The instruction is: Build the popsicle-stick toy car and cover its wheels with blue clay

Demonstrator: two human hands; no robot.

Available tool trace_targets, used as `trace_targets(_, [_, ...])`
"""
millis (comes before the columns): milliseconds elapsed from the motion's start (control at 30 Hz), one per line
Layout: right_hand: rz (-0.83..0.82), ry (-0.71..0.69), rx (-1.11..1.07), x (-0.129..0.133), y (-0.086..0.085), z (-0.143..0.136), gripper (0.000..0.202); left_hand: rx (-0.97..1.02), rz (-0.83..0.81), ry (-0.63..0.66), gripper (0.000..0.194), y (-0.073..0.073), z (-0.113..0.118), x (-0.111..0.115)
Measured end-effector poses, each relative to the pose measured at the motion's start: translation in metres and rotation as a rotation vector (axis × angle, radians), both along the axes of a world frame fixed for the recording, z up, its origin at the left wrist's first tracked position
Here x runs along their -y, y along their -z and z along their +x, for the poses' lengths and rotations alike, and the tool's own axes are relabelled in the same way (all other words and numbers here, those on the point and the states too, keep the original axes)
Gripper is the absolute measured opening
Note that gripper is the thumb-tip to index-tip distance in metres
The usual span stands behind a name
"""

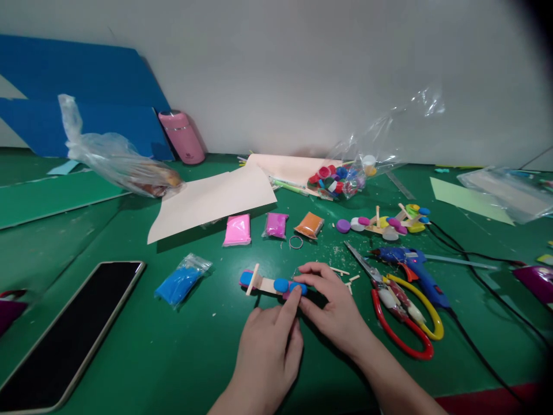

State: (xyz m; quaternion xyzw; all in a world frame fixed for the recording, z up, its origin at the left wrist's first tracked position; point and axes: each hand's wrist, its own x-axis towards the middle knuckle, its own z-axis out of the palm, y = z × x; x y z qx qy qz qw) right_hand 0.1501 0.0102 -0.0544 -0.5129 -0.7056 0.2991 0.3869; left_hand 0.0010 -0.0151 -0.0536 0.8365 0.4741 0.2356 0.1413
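Observation:
A small craft-stick model lies over the green table, with blue clay-covered round pieces along it and a short wooden crosspiece near its left end. My right hand pinches the model's right end between thumb and fingers. From below, my left hand presses its index fingertip onto the blue clay at that same end, its other fingers curled. Left of my hands is an opened bag of blue clay. Bits of cut wooden stick lie just beyond my right hand.
Large scissors and a blue glue gun with its cable lie to the right. Pink, purple and orange clay packets sit ahead, near another stick model. A phone occupies the left; bottle caps are behind.

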Motion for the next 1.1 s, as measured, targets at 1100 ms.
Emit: trace_targets(1100, [-0.028, 0.005, -0.040, -0.0026, -0.0032, -0.0077, 0.021, -0.205, -0.027, 0.058, 0.047, -0.0024, 0.0004, -0.0040])
